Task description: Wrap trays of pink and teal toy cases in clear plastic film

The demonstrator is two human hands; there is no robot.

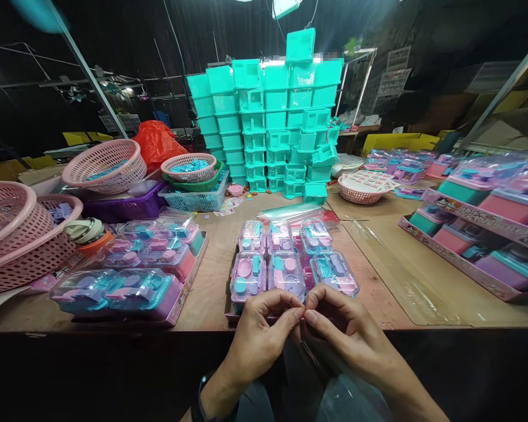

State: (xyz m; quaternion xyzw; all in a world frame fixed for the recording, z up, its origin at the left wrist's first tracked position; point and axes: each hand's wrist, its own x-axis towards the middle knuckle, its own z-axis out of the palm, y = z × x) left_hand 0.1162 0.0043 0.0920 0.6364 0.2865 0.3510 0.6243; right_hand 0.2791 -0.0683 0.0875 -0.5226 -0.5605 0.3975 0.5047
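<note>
My left hand (pixel 264 334) and my right hand (pixel 349 331) meet in front of the table's near edge, each pinching thumb against index finger. Between them they grip the edge of a clear plastic bag (pixel 345 394), which hangs down over my lap; its outline is faint. Just beyond my fingers stands a low display tray (pixel 231 317) of small toy boxes with clear domed lids (pixel 286 272). Pink, purple and turquoise parts show through those lids. My hands cover part of the tray's front side.
A filled tray of toy boxes (pixel 189 287) sits left, and stacked trays (pixel 470 258) stand right. Pink baskets (pixel 9 234) crowd the left side. Turquoise boxes (pixel 275 105) rise in a tall stack behind. Clear film (pixel 391 275) lies on the table, near a basket with printed sheets (pixel 363 193).
</note>
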